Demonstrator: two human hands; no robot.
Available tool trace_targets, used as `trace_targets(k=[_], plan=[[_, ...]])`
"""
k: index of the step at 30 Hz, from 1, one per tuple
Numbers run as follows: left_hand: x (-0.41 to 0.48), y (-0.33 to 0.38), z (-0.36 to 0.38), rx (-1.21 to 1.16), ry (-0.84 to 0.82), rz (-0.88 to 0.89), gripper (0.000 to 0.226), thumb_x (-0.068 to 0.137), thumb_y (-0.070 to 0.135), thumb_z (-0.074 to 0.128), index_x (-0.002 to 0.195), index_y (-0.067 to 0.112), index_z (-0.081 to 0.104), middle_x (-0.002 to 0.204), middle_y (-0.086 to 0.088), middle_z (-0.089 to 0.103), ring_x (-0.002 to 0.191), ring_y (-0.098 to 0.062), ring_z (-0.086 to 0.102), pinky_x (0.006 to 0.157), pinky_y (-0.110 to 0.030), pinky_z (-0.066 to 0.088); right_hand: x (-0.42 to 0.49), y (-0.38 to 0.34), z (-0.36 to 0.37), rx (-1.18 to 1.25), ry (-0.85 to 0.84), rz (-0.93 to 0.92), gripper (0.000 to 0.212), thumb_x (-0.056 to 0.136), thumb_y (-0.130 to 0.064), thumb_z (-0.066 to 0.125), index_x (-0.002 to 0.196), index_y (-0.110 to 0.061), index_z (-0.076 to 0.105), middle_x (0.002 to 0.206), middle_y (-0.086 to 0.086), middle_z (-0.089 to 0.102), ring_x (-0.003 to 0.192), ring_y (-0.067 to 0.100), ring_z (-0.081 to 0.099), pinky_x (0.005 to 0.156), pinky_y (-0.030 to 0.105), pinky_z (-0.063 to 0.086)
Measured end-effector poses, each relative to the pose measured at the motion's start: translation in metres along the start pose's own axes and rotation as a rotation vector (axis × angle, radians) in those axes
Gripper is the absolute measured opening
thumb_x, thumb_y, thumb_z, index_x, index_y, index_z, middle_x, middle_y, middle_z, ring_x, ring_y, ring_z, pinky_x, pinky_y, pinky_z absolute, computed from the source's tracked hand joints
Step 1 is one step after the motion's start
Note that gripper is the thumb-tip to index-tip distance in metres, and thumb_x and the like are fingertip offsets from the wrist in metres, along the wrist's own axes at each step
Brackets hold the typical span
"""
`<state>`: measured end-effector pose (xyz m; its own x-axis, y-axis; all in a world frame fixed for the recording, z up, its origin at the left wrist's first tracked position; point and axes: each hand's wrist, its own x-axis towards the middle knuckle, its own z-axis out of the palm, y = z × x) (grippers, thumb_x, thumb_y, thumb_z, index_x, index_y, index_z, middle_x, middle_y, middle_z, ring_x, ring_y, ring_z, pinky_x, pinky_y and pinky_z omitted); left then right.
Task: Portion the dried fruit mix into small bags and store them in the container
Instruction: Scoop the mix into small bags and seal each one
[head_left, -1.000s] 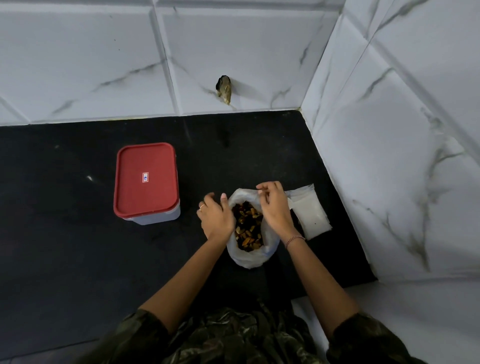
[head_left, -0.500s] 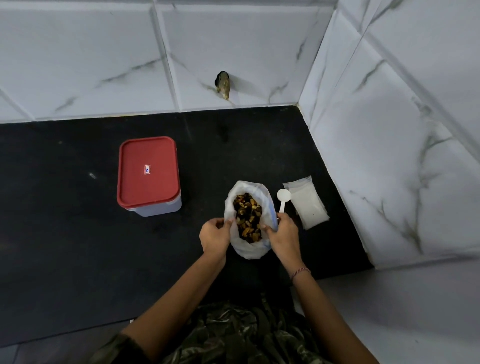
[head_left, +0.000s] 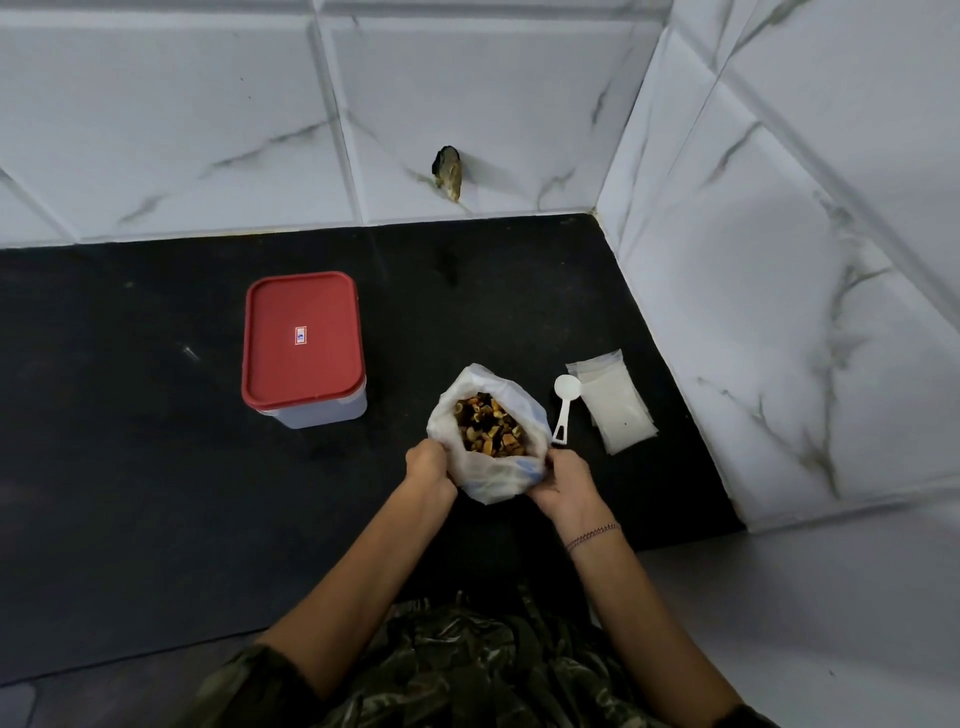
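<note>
A white plastic bag (head_left: 483, 478) stands open on the black counter, and the dried fruit mix (head_left: 488, 426) shows inside it. My left hand (head_left: 428, 467) grips the bag's near left side. My right hand (head_left: 563, 478) grips its near right side. A small white plastic scoop (head_left: 565, 405) lies just right of the bag. Beside the scoop lies a stack of small clear bags (head_left: 615, 405). The container (head_left: 304, 345), clear with a red lid shut on it, stands to the left of the bag.
The black counter (head_left: 130, 467) ends at marble-look tiled walls behind and to the right. A dark stub (head_left: 449, 171) sticks out of the back wall. My camouflage-patterned clothing fills the bottom edge.
Both hands slid from the bag's rim down to its near sides. With the right hand moved off, the white scoop came into view. The bag's mouth now stands wider.
</note>
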<state>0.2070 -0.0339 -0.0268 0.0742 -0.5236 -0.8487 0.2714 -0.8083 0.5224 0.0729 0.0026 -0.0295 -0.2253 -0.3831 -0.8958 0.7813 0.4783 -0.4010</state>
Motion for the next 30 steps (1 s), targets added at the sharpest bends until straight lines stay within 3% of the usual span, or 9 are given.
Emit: trace_targets(k=[4, 9, 13, 16, 19, 24, 26, 28, 30], plan=[[0.007, 0.000, 0.001, 0.030, 0.051, -0.049, 0.036, 0.098, 0.014, 0.039, 0.129, 0.006, 0.054, 0.119, -0.020, 0.060, 0.106, -0.035, 0.060, 0.092, -0.047, 0.051, -0.004, 0.003, 0.007, -0.070, 0.046, -0.063, 0.025, 0.097, -0.008, 0.035, 0.105, -0.001, 0.057, 0.088, 0.016, 0.057, 0.082, 0.029, 0.058, 0.087, 0.044, 0.049], [0.002, -0.011, 0.002, 0.121, 0.104, 0.078, 0.037, 0.099, 0.018, 0.038, 0.133, 0.004, 0.044, 0.126, -0.016, 0.054, 0.112, -0.030, 0.054, 0.088, -0.037, 0.045, -0.004, 0.006, 0.007, -0.212, -0.027, -0.186, 0.026, 0.098, -0.012, 0.039, 0.118, -0.004, 0.054, 0.108, 0.014, 0.059, 0.101, 0.027, 0.059, 0.094, 0.043, 0.049], [-0.006, -0.025, -0.009, 0.265, 0.162, 0.225, 0.050, 0.087, 0.026, 0.067, 0.124, 0.008, 0.038, 0.121, -0.013, 0.050, 0.108, -0.026, 0.052, 0.088, -0.037, 0.048, -0.016, 0.014, -0.011, -0.672, 0.046, -0.500, 0.022, 0.097, -0.027, 0.048, 0.117, -0.020, 0.055, 0.126, 0.005, 0.042, 0.119, 0.021, 0.043, 0.099, 0.034, 0.041], [-0.011, -0.036, -0.014, 0.214, 0.119, 0.099, 0.064, 0.074, 0.023, 0.080, 0.120, 0.008, 0.038, 0.117, -0.013, 0.052, 0.104, -0.028, 0.057, 0.077, -0.041, 0.054, -0.025, 0.018, -0.026, -0.916, 0.055, -0.655, 0.039, 0.094, -0.033, 0.053, 0.131, -0.022, 0.050, 0.129, 0.003, 0.034, 0.122, 0.021, 0.037, 0.092, 0.028, 0.039], [-0.021, -0.044, -0.015, 0.090, -0.001, -0.030, 0.049, 0.079, 0.014, 0.075, 0.118, 0.000, 0.047, 0.102, -0.015, 0.059, 0.086, -0.024, 0.060, 0.059, -0.032, 0.052, -0.027, 0.030, -0.033, -0.692, -0.030, -0.440, 0.053, 0.088, -0.035, 0.062, 0.132, -0.018, 0.040, 0.123, 0.006, 0.048, 0.109, 0.022, 0.056, 0.091, 0.039, 0.052], [-0.021, -0.052, -0.024, 0.011, -0.053, -0.017, 0.031, 0.088, 0.005, 0.065, 0.115, -0.008, 0.058, 0.107, -0.020, 0.065, 0.084, -0.023, 0.064, 0.064, -0.029, 0.053, -0.023, 0.049, -0.041, -0.305, -0.058, -0.197, 0.023, 0.090, -0.015, 0.060, 0.108, 0.000, 0.058, 0.112, 0.018, 0.061, 0.091, 0.024, 0.063, 0.077, 0.035, 0.055], [-0.019, -0.054, -0.027, -0.006, -0.024, 0.001, 0.027, 0.090, 0.001, 0.059, 0.116, -0.009, 0.058, 0.109, -0.021, 0.065, 0.087, -0.025, 0.064, 0.070, -0.031, 0.053, -0.024, 0.049, -0.040, -0.128, -0.092, -0.111, 0.009, 0.092, -0.004, 0.053, 0.096, 0.002, 0.060, 0.119, 0.021, 0.058, 0.098, 0.028, 0.061, 0.078, 0.035, 0.053], [-0.018, -0.055, -0.029, -0.033, -0.017, 0.000, 0.023, 0.092, -0.003, 0.054, 0.113, -0.008, 0.061, 0.101, -0.018, 0.066, 0.086, -0.025, 0.064, 0.069, -0.031, 0.054, -0.023, 0.048, -0.041, 0.029, -0.123, -0.037, 0.012, 0.093, 0.002, 0.047, 0.092, 0.001, 0.059, 0.125, 0.022, 0.055, 0.112, 0.033, 0.056, 0.085, 0.042, 0.051], [-0.019, -0.054, -0.030, -0.073, -0.031, -0.015, 0.019, 0.093, -0.006, 0.046, 0.101, -0.006, 0.064, 0.094, -0.015, 0.065, 0.084, -0.025, 0.063, 0.066, -0.031, 0.052, -0.024, 0.047, -0.041, 0.115, -0.153, -0.007, 0.019, 0.095, 0.005, 0.040, 0.096, 0.001, 0.059, 0.131, 0.022, 0.051, 0.110, 0.034, 0.055, 0.078, 0.042, 0.054]])
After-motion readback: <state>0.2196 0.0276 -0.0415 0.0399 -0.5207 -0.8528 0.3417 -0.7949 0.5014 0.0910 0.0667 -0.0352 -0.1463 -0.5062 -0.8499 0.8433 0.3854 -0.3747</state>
